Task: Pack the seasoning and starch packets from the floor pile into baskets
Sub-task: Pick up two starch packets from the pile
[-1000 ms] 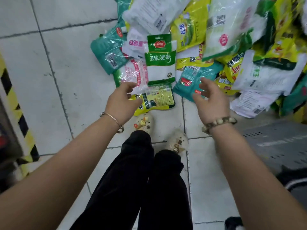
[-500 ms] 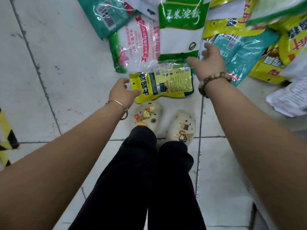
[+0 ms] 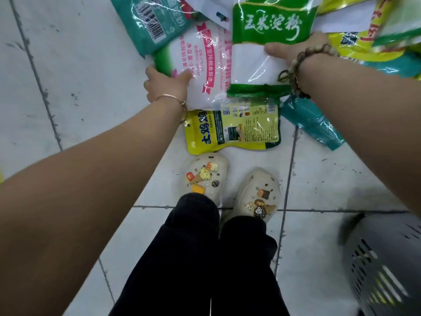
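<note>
A pile of packets lies on the tiled floor ahead of my feet. My left hand (image 3: pixel 167 86) grips the lower left edge of a white packet with pink print (image 3: pixel 205 62). My right hand (image 3: pixel 293 47) holds the right side of a green and white starch packet (image 3: pixel 262 51), thumb on its front, fingers hidden behind it. Below both packets a yellow seasoning packet (image 3: pixel 232 131) lies flat by my shoes. A teal packet (image 3: pixel 150 21) sits at the upper left of the pile, another teal packet (image 3: pixel 312 122) to the right.
A grey perforated basket (image 3: pixel 385 265) stands at the lower right, beside my right leg. More yellow and green packets (image 3: pixel 373 42) are heaped at the upper right. My legs and cream clogs (image 3: pixel 232 188) fill the middle. Bare white tiles (image 3: pixel 68 87) stretch to the left.
Both hands have reached forward into the pile. The left hand has taken hold of the white and pink packet, the right hand the green starch packet. The view has dropped closer to the floor.
</note>
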{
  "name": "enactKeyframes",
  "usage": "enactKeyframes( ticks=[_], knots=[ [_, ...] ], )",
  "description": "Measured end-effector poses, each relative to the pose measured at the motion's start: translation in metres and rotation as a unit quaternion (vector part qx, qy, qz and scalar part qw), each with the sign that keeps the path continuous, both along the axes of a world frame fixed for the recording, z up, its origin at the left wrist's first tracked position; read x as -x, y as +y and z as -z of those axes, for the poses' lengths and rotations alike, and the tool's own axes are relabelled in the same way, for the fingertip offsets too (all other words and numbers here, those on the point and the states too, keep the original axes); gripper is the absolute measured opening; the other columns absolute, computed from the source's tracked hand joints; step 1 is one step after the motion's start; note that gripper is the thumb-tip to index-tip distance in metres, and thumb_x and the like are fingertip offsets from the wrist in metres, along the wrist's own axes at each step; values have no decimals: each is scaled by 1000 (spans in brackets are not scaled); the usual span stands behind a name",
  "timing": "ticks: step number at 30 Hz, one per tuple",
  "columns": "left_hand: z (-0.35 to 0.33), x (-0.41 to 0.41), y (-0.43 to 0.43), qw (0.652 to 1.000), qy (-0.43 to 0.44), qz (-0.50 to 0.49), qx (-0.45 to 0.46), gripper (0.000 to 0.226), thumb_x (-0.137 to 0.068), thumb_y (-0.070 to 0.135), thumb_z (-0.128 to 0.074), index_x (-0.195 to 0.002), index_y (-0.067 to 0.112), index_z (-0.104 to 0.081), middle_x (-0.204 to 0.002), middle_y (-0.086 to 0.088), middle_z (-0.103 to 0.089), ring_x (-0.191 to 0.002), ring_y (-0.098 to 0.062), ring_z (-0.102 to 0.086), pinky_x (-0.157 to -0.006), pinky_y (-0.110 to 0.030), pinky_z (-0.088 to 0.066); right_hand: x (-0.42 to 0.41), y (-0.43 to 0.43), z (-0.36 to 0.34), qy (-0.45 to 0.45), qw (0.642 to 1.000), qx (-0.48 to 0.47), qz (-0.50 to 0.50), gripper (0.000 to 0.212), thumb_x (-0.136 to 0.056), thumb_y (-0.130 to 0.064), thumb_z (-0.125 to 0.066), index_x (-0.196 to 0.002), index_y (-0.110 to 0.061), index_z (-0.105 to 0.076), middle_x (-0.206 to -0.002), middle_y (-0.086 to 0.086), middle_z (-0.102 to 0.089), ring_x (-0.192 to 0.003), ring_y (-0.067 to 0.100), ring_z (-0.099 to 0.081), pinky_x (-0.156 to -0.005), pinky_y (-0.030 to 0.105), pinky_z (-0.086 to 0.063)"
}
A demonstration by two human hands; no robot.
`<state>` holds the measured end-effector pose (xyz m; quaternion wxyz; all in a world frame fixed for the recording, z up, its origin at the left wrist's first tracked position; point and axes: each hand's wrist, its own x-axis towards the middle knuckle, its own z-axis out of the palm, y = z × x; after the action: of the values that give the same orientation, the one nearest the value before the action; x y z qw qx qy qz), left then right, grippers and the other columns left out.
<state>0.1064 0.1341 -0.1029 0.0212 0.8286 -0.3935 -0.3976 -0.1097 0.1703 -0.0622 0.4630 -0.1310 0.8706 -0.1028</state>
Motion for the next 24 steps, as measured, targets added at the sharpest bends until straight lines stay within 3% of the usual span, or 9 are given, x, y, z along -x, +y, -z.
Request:
enactKeyframes(
  ticks=[2,5,7,10,14,19,24],
  knots=[
    [3,2,-12,997,-52,61,-13,87,-75,48,-70,-143,13,-28,-141,-9,-39,-129,-28,-42,-107,-39,-35,-2,3,-2,-21,999,28,30,81,-73,-53,-72,-138,-16,-40,-138,0,-50,-123,17,-50,-90,22,-42],
    [-6,0,-17,976,-136,171,13,76,-78,51,-66,-136,11,-38,-139,-9,-39,-129,-27,-39,-106,-40,-32,-4,14,-4,-35,992,94,81,52,-76,-38,-75,-122,-21,-59,-114,-12,-64,-103,9,-60,-83,15,-46],
    [-14,-1,-15,937,-149,306,73,61,-83,45,-61,-133,15,-44,-135,-10,-41,-125,-28,-40,-103,-39,-32,-3,29,-10,-25,986,123,107,35,-80,-26,-73,-113,-20,-64,-98,-15,-62,-89,3,-59,-66,1,-42],
    [-20,1,-19,861,-96,487,108,58,-87,41,-59,-137,16,-43,-132,-11,-43,-121,-28,-41,-102,-38,-35,-3,59,-16,-8,972,150,183,32,-81,-15,-71,-113,-14,-64,-94,-11,-61,-83,3,-59,-57,-2,-40],
    [-13,11,-31,829,-95,541,107,73,-86,46,-59,-145,15,-28,-132,-13,-39,-120,-29,-39,-101,-39,-36,-12,97,-15,7,963,124,240,31,-79,-14,-72,-110,-13,-65,-94,-8,-63,-86,8,-61,-60,3,-44],
    [-3,25,-26,805,-132,576,63,87,-87,52,-54,-148,7,-13,-153,-17,-16,-141,-32,-18,-117,-43,-16,-26,118,-15,-10,951,104,291,23,-80,-15,-73,-99,-19,-62,-95,-6,-64,-86,11,-61,-56,2,-44],
    [-5,57,-54,801,-167,575,3,83,-85,62,-51,-141,4,-30,-142,-17,-34,-130,-34,-33,-109,-46,-28,-29,116,-17,-40,946,118,299,20,-82,-17,-71,-92,-21,-54,-84,-13,-58,-69,-1,-53,-45,-4,-35]
  ],
)
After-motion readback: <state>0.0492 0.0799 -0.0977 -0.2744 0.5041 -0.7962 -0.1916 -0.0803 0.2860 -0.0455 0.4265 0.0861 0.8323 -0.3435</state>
